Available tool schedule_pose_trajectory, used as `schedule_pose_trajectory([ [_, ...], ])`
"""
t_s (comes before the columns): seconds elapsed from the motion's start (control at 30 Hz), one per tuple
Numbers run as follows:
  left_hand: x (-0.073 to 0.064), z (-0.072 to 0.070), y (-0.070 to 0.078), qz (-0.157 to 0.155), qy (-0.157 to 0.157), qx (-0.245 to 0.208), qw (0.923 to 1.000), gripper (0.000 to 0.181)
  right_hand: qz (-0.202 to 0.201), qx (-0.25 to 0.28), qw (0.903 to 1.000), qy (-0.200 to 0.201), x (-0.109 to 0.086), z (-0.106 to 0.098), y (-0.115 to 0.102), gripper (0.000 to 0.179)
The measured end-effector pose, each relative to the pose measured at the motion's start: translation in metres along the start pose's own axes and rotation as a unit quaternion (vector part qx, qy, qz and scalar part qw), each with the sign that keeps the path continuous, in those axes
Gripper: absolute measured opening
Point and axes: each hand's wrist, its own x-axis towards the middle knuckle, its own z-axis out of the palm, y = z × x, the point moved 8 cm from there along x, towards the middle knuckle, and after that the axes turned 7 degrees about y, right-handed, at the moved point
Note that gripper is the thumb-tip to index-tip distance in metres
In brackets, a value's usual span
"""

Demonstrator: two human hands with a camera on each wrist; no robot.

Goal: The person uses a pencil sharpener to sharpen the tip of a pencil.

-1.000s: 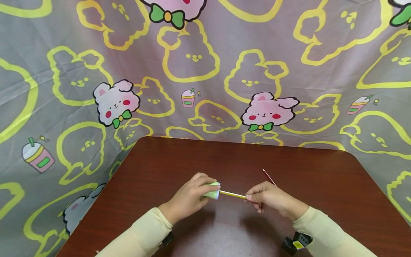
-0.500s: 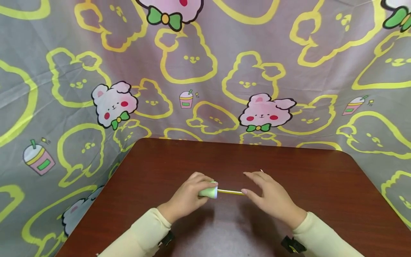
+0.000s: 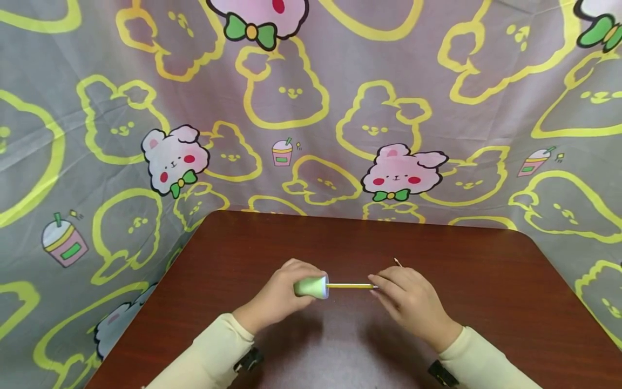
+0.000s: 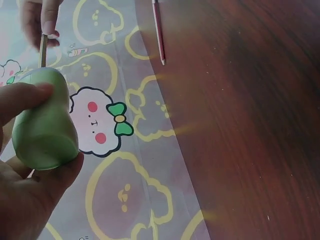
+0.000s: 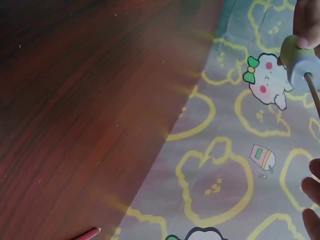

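My left hand grips a green, waisted pencil sharpener, held sideways above the table. From the hole in its whitish end face, seen in the right wrist view, a yellow pencil sticks out to the right. My right hand pinches the pencil's outer end between thumb and fingers, as the left wrist view shows best. The pencil's inner end is hidden inside the sharpener. In the right wrist view, only a few fingertips of my right hand show at the edge.
A dark red pencil lies on the brown wooden table, mostly hidden behind my right hand in the head view. A grey curtain with rabbit drawings hangs behind the table and along its sides.
My right hand let go of the pencil, opened its fingers, and has taken hold of the pencil's end again with the hand turned over. My left hand keeps its grip on the sharpener.
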Motion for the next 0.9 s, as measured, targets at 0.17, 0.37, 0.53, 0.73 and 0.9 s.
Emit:
schedule_pose_trajectory([
  [0.17,-0.001,0.000,-0.005,-0.026,-0.009,-0.018,0.9995,0.045,-0.049,-0.017,0.9986,0.010,0.005,-0.002,-0.009,0.031],
  [0.37,-0.003,0.004,-0.009,-0.046,-0.026,-0.041,0.9978,0.046,-0.075,-0.026,0.9968,0.005,0.006,0.001,-0.016,0.030],
  [0.53,-0.004,0.003,0.000,0.010,-0.009,-0.006,0.9999,0.044,0.023,0.002,0.9972,-0.071,0.005,0.011,-0.006,0.025],
  [0.73,-0.007,0.004,0.018,0.142,0.033,0.068,0.9870,0.043,0.393,0.252,0.8349,-0.292,-0.026,0.039,0.026,0.011],
  [0.9,-0.009,0.003,0.023,0.184,0.053,0.088,0.9774,0.046,0.563,0.349,0.6790,-0.317,-0.045,0.046,0.033,0.021],
])
